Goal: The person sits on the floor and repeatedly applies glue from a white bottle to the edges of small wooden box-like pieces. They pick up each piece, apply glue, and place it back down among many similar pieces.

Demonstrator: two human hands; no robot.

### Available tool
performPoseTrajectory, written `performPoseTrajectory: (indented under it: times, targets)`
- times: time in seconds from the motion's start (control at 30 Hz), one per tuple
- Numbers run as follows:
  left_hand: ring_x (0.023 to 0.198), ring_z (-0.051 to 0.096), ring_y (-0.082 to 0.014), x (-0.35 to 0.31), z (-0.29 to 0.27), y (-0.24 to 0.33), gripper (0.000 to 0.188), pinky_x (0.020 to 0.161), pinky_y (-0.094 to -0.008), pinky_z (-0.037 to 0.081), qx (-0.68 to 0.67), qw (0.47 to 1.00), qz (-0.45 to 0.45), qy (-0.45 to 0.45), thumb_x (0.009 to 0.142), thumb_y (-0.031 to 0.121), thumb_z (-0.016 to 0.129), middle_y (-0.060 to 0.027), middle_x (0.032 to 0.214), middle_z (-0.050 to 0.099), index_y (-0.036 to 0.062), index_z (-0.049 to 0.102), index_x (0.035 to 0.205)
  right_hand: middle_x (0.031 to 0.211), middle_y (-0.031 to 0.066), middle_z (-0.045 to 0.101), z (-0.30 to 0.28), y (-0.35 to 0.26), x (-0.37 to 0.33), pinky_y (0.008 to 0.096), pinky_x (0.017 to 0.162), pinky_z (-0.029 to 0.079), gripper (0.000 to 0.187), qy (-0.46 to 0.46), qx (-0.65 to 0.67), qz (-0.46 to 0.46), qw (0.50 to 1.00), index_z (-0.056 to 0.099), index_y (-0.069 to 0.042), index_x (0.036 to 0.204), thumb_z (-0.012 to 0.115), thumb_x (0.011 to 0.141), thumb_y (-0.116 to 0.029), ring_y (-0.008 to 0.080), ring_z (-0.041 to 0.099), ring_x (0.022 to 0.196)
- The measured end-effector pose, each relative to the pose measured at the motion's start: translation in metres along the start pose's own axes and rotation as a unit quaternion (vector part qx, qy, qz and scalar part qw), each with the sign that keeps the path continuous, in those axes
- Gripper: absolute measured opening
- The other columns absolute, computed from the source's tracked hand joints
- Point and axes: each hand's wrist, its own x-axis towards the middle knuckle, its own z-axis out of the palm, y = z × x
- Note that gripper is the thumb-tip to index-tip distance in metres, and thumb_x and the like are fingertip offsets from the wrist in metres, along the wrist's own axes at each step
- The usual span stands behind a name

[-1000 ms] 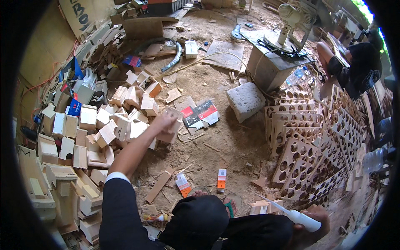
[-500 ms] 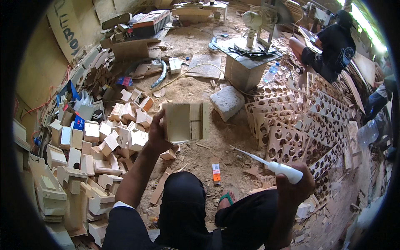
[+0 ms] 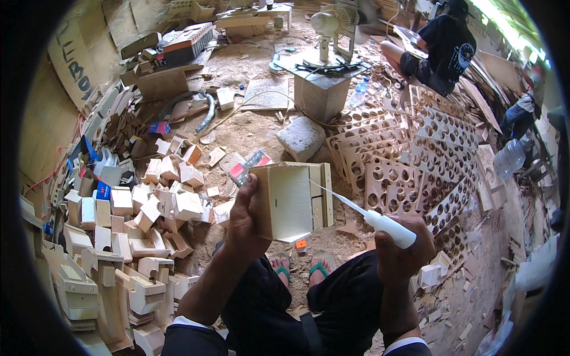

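My left hand (image 3: 242,224) grips a small pale wooden box (image 3: 290,202) by its left side, thumb up along the edge. The box is held tilted above my knees, and narrow strips run along its right side. Closed around a white squeeze bottle (image 3: 392,230) is my right hand (image 3: 408,254). The bottle's long thin nozzle slants up and left, with its tip at the box near the joint beside the strips. Whether the tip touches the wood, I cannot tell.
Many small wooden boxes (image 3: 148,204) are heaped at left. Panels with round holes (image 3: 395,184) lie at right. Ahead are a rough stone block (image 3: 301,137) and a fan (image 3: 325,26) on a stand (image 3: 323,98). A person (image 3: 442,50) sits at far right.
The wooden box has come lower and turned, showing another side. The bottle's nozzle has closed the gap to the box. My view has shifted, and both feet now show.
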Motion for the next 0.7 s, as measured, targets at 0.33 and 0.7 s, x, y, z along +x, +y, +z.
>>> performPoseTrajectory:
  times: [0.33,0.7]
  targets:
    - [0.084,0.062,-0.0259,0.004,-0.021,0.000,0.062,0.073,-0.0384,0.054,0.580,0.642,0.429,-0.261,0.093,0.002,0.053,-0.0182,0.099,0.060,0.0130,0.022,0.146,0.076,0.0130,0.068,0.002,0.005,0.002,0.0295,0.057,0.051,0.028,-0.032,-0.036,-0.073,0.996,0.063,0.000,0.086,0.078,0.077,-0.022,0.0189,0.066,0.067]
    - [0.082,0.061,-0.0225,-0.007,-0.008,0.002,0.031,0.075,-0.0361,0.052,0.225,0.964,0.084,-0.113,0.100,0.017,0.040,-0.0180,0.097,0.060,0.0027,0.042,0.128,0.078,0.0144,0.068,0.004,0.006,0.005,0.0298,0.056,0.052,0.026,-0.050,-0.049,-0.089,0.994,0.064,0.000,0.087,0.079,0.076,-0.019,0.0200,0.067,0.066]
